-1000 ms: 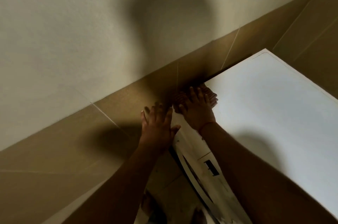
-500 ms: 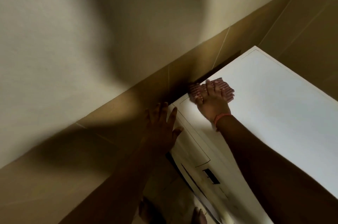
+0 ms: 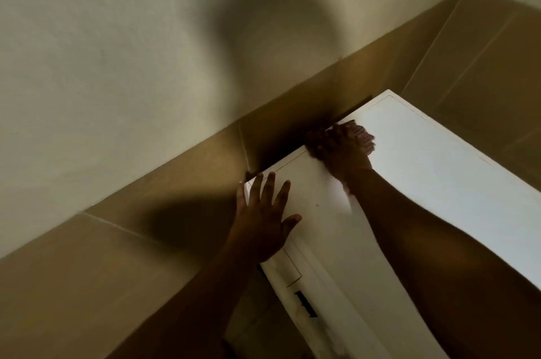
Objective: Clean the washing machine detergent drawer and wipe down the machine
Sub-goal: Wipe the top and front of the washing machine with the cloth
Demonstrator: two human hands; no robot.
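The white washing machine (image 3: 439,177) fills the lower right, seen from above, its flat top lit. My right hand (image 3: 342,150) presses a pink striped cloth (image 3: 363,136) flat on the top near its back edge, by the wall. The cloth shows only past my fingers. My left hand (image 3: 263,218) lies with fingers spread on the top's near left corner. The detergent drawer front (image 3: 287,270) sits just below that corner, with a dark slot (image 3: 306,304) under it.
A brown tiled wall (image 3: 146,241) runs close behind and beside the machine, with pale plaster (image 3: 117,66) above it. A narrow dark gap (image 3: 351,112) separates the machine's back edge from the tiles. Floor tiles (image 3: 248,326) show dimly below the front.
My right hand slid the cloth along the back edge, away from the left corner. My left hand moved from the machine's side onto its top corner.
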